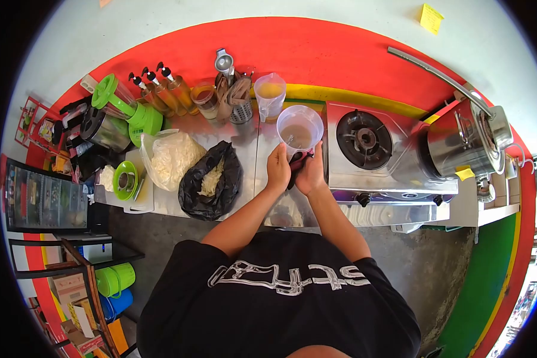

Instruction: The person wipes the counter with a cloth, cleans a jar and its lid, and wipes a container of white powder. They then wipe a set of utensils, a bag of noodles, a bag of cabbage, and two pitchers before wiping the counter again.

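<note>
A clear plastic container (299, 126) with some cloudy liquid at its bottom is held up over the steel counter, just left of the stove. My left hand (278, 169) grips its left side near the base. On the right side, my right hand (310, 172) holds it too. Something dark, partly hidden, shows between my palms. Right behind the container stands a clear measuring jug (269, 95). To the left of my hands lies an open black plastic bag (211, 182) with pale shredded food in it, beside a clear bag (173, 160) of pale pieces.
The gas burner (364, 139) is on the right, with a large steel pot (462, 140) beyond it. Pump bottles (179, 92), a utensil holder (241, 112) and a green blender (144, 122) line the back left. A green bowl (125, 180) sits at the left.
</note>
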The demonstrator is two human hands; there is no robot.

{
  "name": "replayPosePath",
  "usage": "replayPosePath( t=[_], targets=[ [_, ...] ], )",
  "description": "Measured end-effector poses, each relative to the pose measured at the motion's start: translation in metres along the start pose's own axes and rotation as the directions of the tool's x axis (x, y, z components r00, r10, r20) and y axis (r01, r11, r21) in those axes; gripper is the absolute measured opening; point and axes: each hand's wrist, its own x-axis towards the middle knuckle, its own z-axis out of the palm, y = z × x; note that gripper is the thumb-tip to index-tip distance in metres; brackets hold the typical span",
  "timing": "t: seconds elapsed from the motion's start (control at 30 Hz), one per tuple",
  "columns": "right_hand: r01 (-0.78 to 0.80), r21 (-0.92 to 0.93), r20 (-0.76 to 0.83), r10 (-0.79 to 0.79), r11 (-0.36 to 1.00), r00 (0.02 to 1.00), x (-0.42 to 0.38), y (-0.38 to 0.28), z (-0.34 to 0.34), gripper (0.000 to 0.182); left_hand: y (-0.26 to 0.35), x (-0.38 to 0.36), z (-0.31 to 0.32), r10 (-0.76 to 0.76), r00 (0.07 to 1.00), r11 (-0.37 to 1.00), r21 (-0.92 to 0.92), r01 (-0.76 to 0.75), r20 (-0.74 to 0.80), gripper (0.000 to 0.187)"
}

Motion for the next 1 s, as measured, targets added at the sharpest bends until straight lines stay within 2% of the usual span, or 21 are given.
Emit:
replayPosePath(
  t=[0.03, 0.1, 0.17, 0.23, 0.3, 0.37, 0.4, 0.43, 0.5, 0.53, 0.63, 0.67, 0.7, 0.73, 0.77, 0.8, 0.83, 0.87, 0.9, 0.93, 1.0],
  targets=[
    [-0.003, 0.007, -0.005, 0.003, 1.000, 1.000, 0.005, 0.005, -0.008, 0.076, -0.008, -0.001, -0.004, -0.060, 0.998, 0.998, -0.003, 0.060, 0.000, 0.048],
    [-0.064, -0.112, -0.030, 0.061, 0.992, 0.998, 0.016, 0.012, -0.023, 0.078, -0.026, 0.001, -0.011, -0.069, 0.998, 0.998, -0.011, 0.069, 0.015, 0.047],
    [-0.044, -0.146, -0.025, 0.041, 0.988, 0.999, 0.020, 0.021, -0.026, 0.075, -0.042, 0.002, -0.019, -0.076, 0.997, 0.997, -0.023, 0.077, 0.022, 0.047],
    [0.009, -0.375, -0.066, -0.036, 0.927, 0.997, 0.018, 0.026, -0.025, 0.071, -0.046, 0.001, -0.030, -0.185, 0.980, 0.979, -0.077, 0.191, 0.076, 0.044],
    [-0.046, -0.377, -0.120, 0.001, 0.925, 0.993, 0.019, 0.023, -0.032, 0.065, -0.047, 0.006, -0.038, -0.234, 0.965, 0.966, -0.080, 0.244, 0.121, 0.041],
    [-0.178, -0.746, -0.222, 0.012, 0.642, 0.975, 0.023, 0.021, -0.045, 0.061, -0.045, 0.011, -0.046, -0.285, 0.944, 0.950, -0.083, 0.301, 0.166, 0.040],
    [-0.030, -0.821, -0.083, -0.067, 0.570, 0.994, 0.025, 0.025, -0.057, 0.052, -0.046, 0.015, -0.052, -0.335, 0.924, 0.938, -0.023, 0.345, 0.186, 0.037],
    [-0.036, -0.819, -0.089, -0.066, 0.573, 0.994, 0.026, 0.022, -0.063, 0.052, -0.037, 0.018, -0.054, -0.385, 0.900, 0.922, 0.039, 0.386, 0.205, 0.034],
    [-0.163, -0.924, -0.117, 0.149, 0.345, 0.982, 0.030, 0.015, -0.077, 0.045, -0.023, 0.020, -0.058, -0.405, 0.898, 0.914, 0.090, 0.395, 0.171, 0.030],
    [-0.022, -0.943, -0.016, 0.021, 0.331, 1.000, 0.031, 0.022, -0.083, 0.045, -0.017, 0.022, -0.060, -0.397, 0.899, 0.918, 0.097, 0.385, 0.184, 0.030],
    [-0.071, -0.901, -0.040, 0.082, 0.428, 0.996, 0.038, 0.025, -0.086, 0.040, -0.006, 0.023, -0.060, -0.405, 0.902, 0.914, 0.079, 0.398, 0.147, 0.035],
    [-0.069, -0.900, -0.037, 0.082, 0.430, 0.996, 0.038, 0.024, -0.084, 0.040, -0.004, 0.023, -0.062, -0.297, 0.954, 0.915, 0.296, 0.274, 0.033, 0.040],
    [-0.064, -0.905, -0.033, 0.080, 0.421, 0.996, 0.038, 0.023, -0.082, 0.038, 0.001, 0.023, -0.062, -0.158, 0.986, 0.845, 0.509, 0.162, -0.053, 0.047],
    [-0.060, -0.909, -0.030, 0.079, 0.413, 0.996, 0.037, 0.022, -0.079, 0.036, 0.005, 0.025, -0.062, -0.156, 0.986, 0.844, 0.513, 0.160, -0.052, 0.047],
    [-0.059, -0.907, -0.029, 0.077, 0.417, 0.997, 0.037, 0.020, -0.076, 0.036, 0.009, 0.026, -0.061, 0.072, 0.996, 0.797, 0.604, -0.025, -0.054, 0.053],
    [-0.076, -0.947, -0.047, 0.100, 0.314, 0.994, 0.037, 0.015, -0.072, 0.035, 0.014, 0.028, -0.060, 0.297, 0.954, 0.702, 0.685, -0.195, -0.032, 0.059],
    [-0.089, -0.975, -0.065, 0.119, 0.205, 0.991, 0.036, 0.010, -0.067, 0.034, 0.020, 0.030, -0.061, 0.300, 0.954, 0.700, 0.686, -0.199, -0.030, 0.059],
    [-0.084, -0.975, -0.061, 0.116, 0.207, 0.991, 0.035, 0.006, -0.062, 0.034, 0.026, 0.033, -0.062, 0.326, 0.943, 0.636, 0.721, -0.274, 0.071, 0.060],
    [-0.038, -0.997, -0.033, 0.074, 0.068, 0.997, 0.032, 0.002, -0.055, 0.038, 0.030, 0.035, -0.063, 0.343, 0.923, 0.568, 0.745, -0.351, 0.173, 0.062],
    [0.002, -0.997, -0.001, 0.037, -0.073, 0.999, 0.029, 0.000, -0.050, 0.042, 0.035, 0.037, -0.064, 0.345, 0.922, 0.566, 0.744, -0.354, 0.176, 0.062],
    [-0.010, -0.991, -0.006, -0.029, -0.136, 1.000, 0.021, -0.002, -0.047, 0.045, 0.041, 0.042, -0.064, 0.279, 0.907, 0.529, 0.739, -0.418, 0.315, 0.064]
  ],
)
